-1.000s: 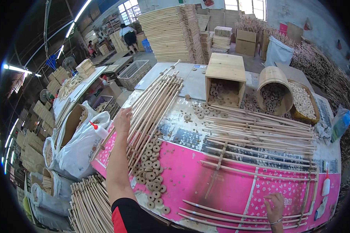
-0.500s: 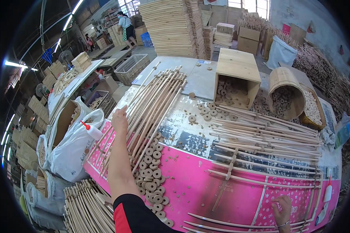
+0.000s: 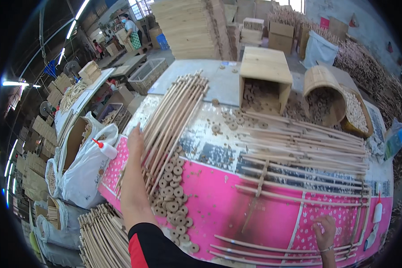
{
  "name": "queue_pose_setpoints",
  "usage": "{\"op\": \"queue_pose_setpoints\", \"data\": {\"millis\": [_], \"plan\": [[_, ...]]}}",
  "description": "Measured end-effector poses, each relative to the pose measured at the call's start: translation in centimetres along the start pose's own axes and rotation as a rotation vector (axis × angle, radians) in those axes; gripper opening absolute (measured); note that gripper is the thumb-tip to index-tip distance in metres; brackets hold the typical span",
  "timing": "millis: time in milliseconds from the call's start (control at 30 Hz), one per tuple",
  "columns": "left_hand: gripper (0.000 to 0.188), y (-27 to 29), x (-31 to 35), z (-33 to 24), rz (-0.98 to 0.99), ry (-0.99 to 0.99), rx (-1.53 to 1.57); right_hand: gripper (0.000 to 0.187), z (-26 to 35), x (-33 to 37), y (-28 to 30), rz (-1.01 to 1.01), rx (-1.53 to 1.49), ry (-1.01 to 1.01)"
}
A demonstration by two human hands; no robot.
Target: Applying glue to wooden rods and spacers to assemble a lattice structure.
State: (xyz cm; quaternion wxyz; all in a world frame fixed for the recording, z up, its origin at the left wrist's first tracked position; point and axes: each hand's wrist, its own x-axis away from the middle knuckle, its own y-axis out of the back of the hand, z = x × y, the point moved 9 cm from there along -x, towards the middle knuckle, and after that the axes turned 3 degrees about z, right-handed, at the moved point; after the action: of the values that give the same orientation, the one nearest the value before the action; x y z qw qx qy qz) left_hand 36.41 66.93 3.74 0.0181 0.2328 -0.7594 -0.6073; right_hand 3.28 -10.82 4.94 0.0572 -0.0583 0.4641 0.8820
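My left hand [image 3: 136, 140] lies edge-on against the left side of a long bundle of wooden rods [image 3: 176, 111], its fingers stretched out along them and slightly blurred. Right of the bundle's near end is a pile of small wooden rings [image 3: 172, 196]. My right hand [image 3: 324, 230], fingers curled and nothing visible in them, hovers over the pink sheet [image 3: 228, 214] at the near right. Just below it, several thin rods [image 3: 259, 253] lie along the near edge. Farther up, more rods [image 3: 299, 156] lie crosswise, some with rings threaded on.
At the back stand a wooden box [image 3: 265, 62] and a tipped wooden tub [image 3: 321, 87], both with rings inside, beside a basket of white pellets [image 3: 356, 118]. Glue bottles lie left [image 3: 106, 149] and right [image 3: 378, 212]. White sacks [image 3: 87, 174] crowd the left edge; a person [image 3: 131, 31] stands far off.
The stray rod at the bundle's left has come in against the others. My left hand has turned edge-on beside the bundle. My right hand stays nearly in place, and the view has shifted slightly.
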Motion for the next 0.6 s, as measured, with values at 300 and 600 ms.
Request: {"op": "queue_pose_setpoints", "data": {"millis": [300, 600], "plan": [[0.044, 5.1, 19.7, -18.6, 0.578, -0.537, 0.412, 0.018, -2.2, 4.5, 1.0, 0.158, -0.118, -0.031], [0.027, 8.4, 35.2, -17.4, 0.451, -0.426, 0.036, 0.024, -2.7, 8.3, 2.3, 0.264, -0.069, 0.140]]}}
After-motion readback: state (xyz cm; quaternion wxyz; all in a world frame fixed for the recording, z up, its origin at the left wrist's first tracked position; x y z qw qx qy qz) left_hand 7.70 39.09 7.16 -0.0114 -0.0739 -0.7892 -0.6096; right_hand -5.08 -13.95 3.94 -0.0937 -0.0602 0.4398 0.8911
